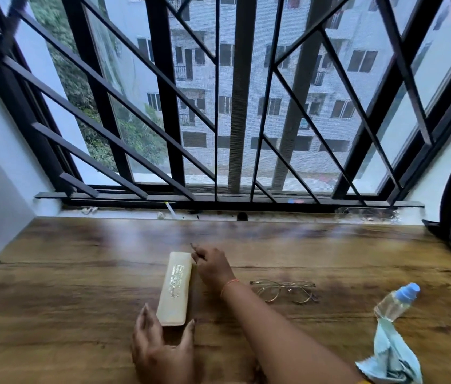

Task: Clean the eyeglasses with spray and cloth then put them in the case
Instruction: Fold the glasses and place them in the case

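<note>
On the wooden table (66, 273), the left hand (160, 347) spreads open around the near end of the cream eyeglass case (174, 289). The right hand (214, 266) curls at its far corner, grip unclear. The eyeglasses (288, 286) lie beside that forearm.

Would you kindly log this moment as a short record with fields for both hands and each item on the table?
left hand: spread fingers flank the near end of the case
right hand: curled at the case's far right corner; grip blurred
case: cream, flat on the wooden table
eyeglasses: on the table right of the case, untouched
spray bottle: blue cap, far right
cloth: light blue, crumpled by the bottle's base
</note>
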Demonstrator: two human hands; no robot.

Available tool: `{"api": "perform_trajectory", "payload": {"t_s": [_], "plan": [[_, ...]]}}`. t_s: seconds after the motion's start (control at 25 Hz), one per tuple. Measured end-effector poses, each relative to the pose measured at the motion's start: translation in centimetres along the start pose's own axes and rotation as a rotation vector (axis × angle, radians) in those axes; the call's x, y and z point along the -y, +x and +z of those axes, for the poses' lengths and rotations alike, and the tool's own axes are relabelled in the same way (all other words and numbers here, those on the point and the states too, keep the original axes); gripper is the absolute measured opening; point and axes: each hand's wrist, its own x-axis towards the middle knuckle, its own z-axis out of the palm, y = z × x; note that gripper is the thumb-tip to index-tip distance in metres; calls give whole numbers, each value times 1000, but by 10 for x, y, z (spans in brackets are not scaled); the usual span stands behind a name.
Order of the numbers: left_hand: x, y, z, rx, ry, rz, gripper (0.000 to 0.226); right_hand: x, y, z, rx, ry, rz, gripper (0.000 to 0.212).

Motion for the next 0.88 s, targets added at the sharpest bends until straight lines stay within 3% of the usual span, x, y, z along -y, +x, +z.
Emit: {"api": "perform_trajectory", "payload": {"t_s": [0.12, 0.28, 0.44, 0.56, 0.64, 0.76, 0.88], "plan": [[-5, 3, 2, 37, -81, -112, 75, -2, -2, 6, 11, 54, 30, 33], [5, 18, 5, 84, -299, -137, 73, -1, -16, -11, -119, 115, 43, 30], [-12, 52, 28, 459, -584, -130, 82, -22, -33, -66, -402, 78, 75, 29], [-44, 66, 57, 726, -507, 71, 88, -48, -55, -111, -572, 44, 142, 29], [-60, 71, 78, 894, -534, 79, 88, -65, -69, -131, -634, 25, 213, 29], [-72, 74, 104, 1045, -543, 41, 88, -85, -79, -141, -649, -20, 275, 29], [-70, 74, 122, 1090, -501, 24, 86, -97, -79, -138, -672, -30, 301, 27]]}}
